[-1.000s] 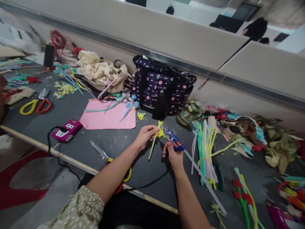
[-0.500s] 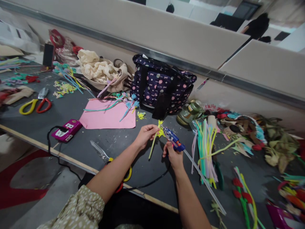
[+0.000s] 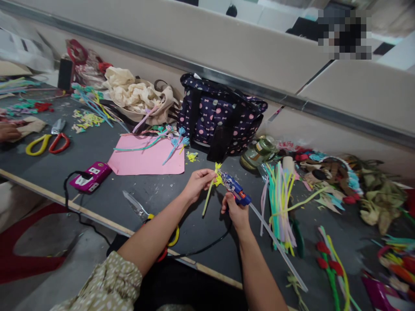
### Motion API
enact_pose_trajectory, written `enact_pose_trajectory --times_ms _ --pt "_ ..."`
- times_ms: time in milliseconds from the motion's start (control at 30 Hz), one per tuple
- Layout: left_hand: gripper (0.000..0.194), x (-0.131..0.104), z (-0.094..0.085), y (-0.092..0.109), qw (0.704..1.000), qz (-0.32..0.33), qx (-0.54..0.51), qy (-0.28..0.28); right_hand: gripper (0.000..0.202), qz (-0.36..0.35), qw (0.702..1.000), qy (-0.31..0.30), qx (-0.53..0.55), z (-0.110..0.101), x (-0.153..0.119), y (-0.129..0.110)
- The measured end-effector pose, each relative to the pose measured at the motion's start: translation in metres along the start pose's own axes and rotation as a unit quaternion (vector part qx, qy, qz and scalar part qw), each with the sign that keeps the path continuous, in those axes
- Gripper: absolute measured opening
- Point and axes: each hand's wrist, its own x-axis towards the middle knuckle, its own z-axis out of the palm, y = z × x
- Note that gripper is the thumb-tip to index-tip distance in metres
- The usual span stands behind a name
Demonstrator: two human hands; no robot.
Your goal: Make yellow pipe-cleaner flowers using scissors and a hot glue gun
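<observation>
Between the fingertips of my left hand (image 3: pixel 201 183) is a yellow pipe-cleaner flower (image 3: pixel 218 176), its pale green stem slanting down toward the table. My right hand (image 3: pixel 236 210) is wrapped round the handle of a blue glue gun (image 3: pixel 236 189). The gun's nozzle points at the flower and is close to it; whether they touch I cannot tell. A long clear glue stick (image 3: pixel 279 246) sticks out of the gun's back end, and a black cord runs from the handle. Scissors (image 3: pixel 138 206) lie partly under my left forearm.
Pink paper (image 3: pixel 149 160) bears several pipe-cleaner flowers. A polka-dot bag (image 3: pixel 220 112) stands behind, with a phone (image 3: pixel 219 144) against it. A bundle of pipe cleaners (image 3: pixel 280 207) and a green jar (image 3: pixel 257 153) are at right. Left are a purple power box (image 3: pixel 92 177) and another person's hand (image 3: pixel 9 131).
Another person's hand has come into view at the far left edge. My two hands, the flower and the glue gun have hardly moved.
</observation>
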Motion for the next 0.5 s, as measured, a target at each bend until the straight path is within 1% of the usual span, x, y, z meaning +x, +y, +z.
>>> enact_pose_trajectory --times_ms 500 --pt "0.034 -0.0001 0.0004 0.0009 1.0 -0.002 0.003 0.011 0.045 0.011 1.0 0.008 0.0 0.0013 -0.0007 -0.0034"
